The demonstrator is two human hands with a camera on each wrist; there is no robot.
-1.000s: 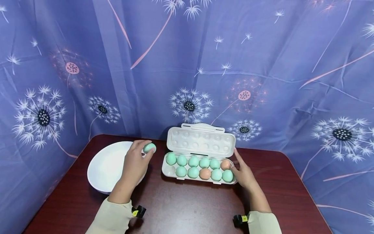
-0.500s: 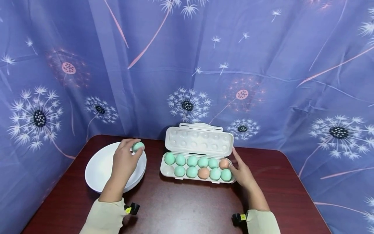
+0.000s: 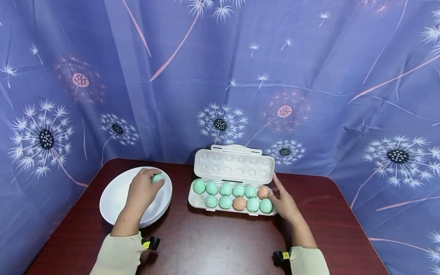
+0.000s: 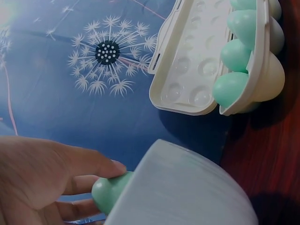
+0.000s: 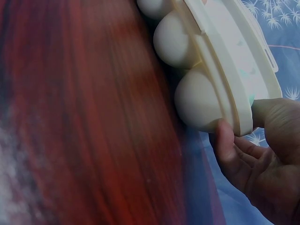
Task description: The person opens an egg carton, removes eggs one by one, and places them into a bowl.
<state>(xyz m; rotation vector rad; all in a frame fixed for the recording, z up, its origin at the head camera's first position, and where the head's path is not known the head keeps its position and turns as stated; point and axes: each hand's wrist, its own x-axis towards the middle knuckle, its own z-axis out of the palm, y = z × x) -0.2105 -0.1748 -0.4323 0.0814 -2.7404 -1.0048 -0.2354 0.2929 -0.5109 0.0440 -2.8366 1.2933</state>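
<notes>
My left hand pinches a green egg between thumb and fingers, over the right part of a white bowl. In the left wrist view, the bowl's wall hides part of that egg. To the right, a white egg carton lies with its lid raised. Several green eggs and two brown eggs fill it, except for one bare cup at its front left. My right hand grips the carton's right end, with a finger against its outer wall.
Both the bowl and the carton stand on a dark red wooden table. Behind the table hangs a blue curtain with a dandelion print. The bowl sits near the table's left edge.
My left hand has moved left with the green egg, from the bowl's right rim to over its inside, and has lowered a little. The right hand stays on the carton.
</notes>
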